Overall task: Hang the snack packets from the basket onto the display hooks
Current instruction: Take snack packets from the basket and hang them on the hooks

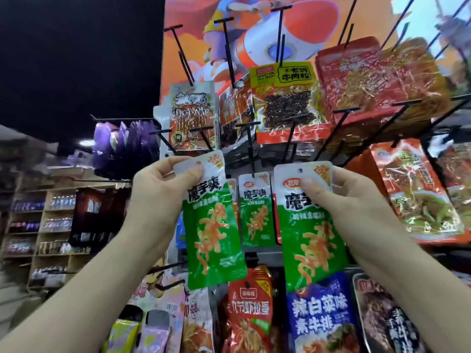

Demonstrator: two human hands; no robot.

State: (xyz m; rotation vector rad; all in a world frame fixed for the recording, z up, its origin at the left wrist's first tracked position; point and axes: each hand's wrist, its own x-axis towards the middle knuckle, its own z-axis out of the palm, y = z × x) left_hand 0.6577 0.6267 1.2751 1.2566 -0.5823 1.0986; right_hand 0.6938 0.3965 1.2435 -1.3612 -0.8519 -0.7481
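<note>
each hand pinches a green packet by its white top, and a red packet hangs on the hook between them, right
Not quite: the head view shows the hanging packet on the hook is green, not red. The rest holds: left hand and right hand each pinch one.

the left hand hides the top-left corner of the left green packet; the thumb of the right hand covers part of the logo on the right green packet. both forearms and the bottom-row packets at the display rack's lower edge are cut off by the frame. store shelves at left are too blurred to read.
</note>
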